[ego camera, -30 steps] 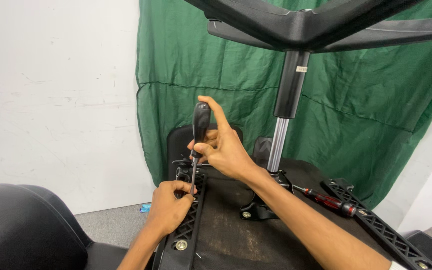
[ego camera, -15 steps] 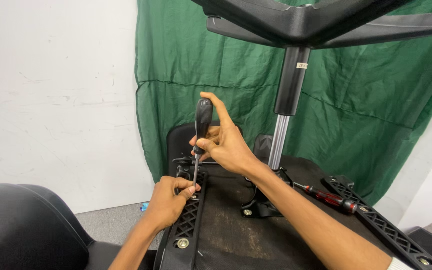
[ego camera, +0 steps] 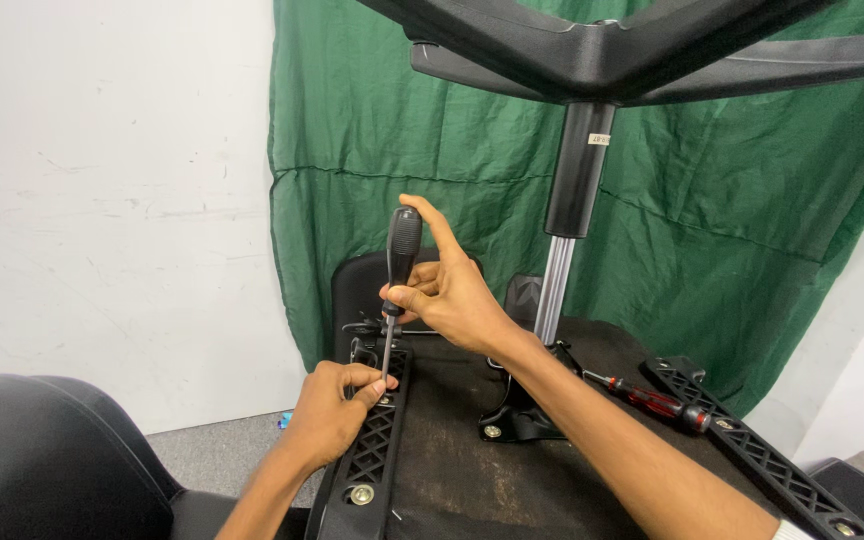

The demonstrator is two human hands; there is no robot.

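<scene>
— So, what is held in the right hand [ego camera: 457,295]?

— A screwdriver with a black handle [ego camera: 402,247] is gripped there, fingers closed round the lower handle and the index finger laid up along its top. It is kept upright, its thin shaft running down to the tip at a screw hole in the black lattice bracket [ego camera: 372,450].

— And the left hand [ego camera: 337,410]?

— It is closed loosely at the foot of the shaft, thumb and fingertips pinched beside the tip, resting on the bracket. Whether a screw is pinched there cannot be told.

— Where is the bracket placed?

— Along the left edge of the upturned chair seat underside [ego camera: 452,470], with a bolt head visible near its lower end.

— What else is seen nearby?

— A second screwdriver with a red handle [ego camera: 657,402] is laid on the seat to the right, just beside another lattice bracket [ego camera: 752,450]. The gas-lift column [ego camera: 572,220] is seen rising from the seat mechanism to the star base [ego camera: 632,55] overhead. A green cloth [ego camera: 732,230] is hung behind, against a white wall [ego camera: 102,200].
</scene>
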